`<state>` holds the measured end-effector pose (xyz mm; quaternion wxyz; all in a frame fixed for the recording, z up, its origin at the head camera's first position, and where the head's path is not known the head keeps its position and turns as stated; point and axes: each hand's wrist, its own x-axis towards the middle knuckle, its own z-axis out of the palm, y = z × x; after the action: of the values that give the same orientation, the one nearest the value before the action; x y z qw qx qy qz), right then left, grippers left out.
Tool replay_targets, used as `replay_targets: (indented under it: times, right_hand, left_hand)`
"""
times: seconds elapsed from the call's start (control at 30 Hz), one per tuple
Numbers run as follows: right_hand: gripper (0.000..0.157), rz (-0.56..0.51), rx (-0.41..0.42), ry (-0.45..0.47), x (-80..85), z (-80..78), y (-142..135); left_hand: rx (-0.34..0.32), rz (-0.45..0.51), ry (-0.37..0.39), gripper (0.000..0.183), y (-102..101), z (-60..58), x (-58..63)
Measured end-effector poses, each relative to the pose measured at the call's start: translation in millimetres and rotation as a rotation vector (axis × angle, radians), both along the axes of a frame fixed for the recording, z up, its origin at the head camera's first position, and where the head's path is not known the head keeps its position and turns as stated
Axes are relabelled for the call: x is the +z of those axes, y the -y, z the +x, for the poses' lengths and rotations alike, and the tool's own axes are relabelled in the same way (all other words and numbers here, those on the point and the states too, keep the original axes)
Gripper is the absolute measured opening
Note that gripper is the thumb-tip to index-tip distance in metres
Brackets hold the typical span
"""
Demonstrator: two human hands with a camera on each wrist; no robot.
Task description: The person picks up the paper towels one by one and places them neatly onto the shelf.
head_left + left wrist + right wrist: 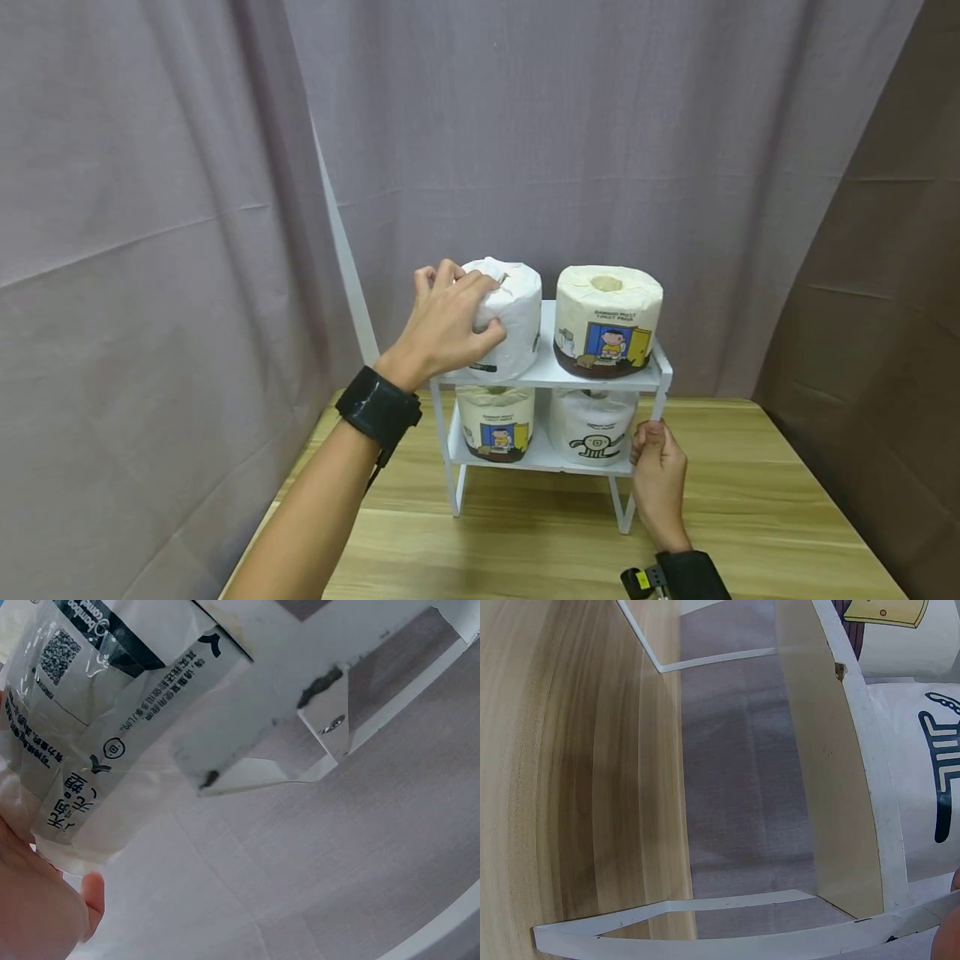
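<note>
A wrapped white toilet paper roll (517, 333) stands on the upper shelf at the left. My left hand (446, 321) grips it, fingers over its top and thumb against its front. Dark print marks its wrapper (112, 712) in the left wrist view. My right hand (662, 475) holds the right front leg of the white two-tier rack (543, 375), thumb upward. On the upper shelf's right stands a cream toilet paper roll (609, 292) with a cartoon picture. Below are a second cream roll (497, 425) and a white roll (596, 417) with a line drawing.
The rack stands on a wood-grain table (750, 475), its legs lifting the lower shelf above the surface. Grey curtains (600, 125) hang behind and to the left. A brown cloth (870, 317) hangs along the right side.
</note>
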<state>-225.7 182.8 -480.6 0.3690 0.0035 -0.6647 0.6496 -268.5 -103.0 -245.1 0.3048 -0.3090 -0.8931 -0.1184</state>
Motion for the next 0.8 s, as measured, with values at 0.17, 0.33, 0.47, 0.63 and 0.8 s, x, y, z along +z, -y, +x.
replay_targets:
  times: [0.17,0.33,0.47,0.63,0.8]
  right_hand:
    - [0.045,0.035,-0.012,-0.009,-1.6,-0.4,-0.2]
    - [0.043,0.024,0.003,-0.028,-0.2,-0.5,-0.1]
    - [0.043,0.032,0.002,-0.038,0.9,-0.8,-0.9]
    - [0.045,0.032,-0.005,-0.029,0.2,-0.8,-1.0]
    - [0.045,0.009,0.009,-0.029,-2.3,-1.1,-1.0]
  left_hand:
    - [-0.032,-0.002,0.053,0.048,2.3,-5.2,2.8]
    - [-0.115,0.070,0.090,0.053,15.3,-7.8,5.2]
    - [-0.184,0.106,0.109,0.056,30.4,-13.0,7.0]
    - [-0.266,0.084,0.150,0.047,47.3,-20.5,7.6]
    - [-0.344,0.072,0.155,0.040,54.7,-28.0,7.5]
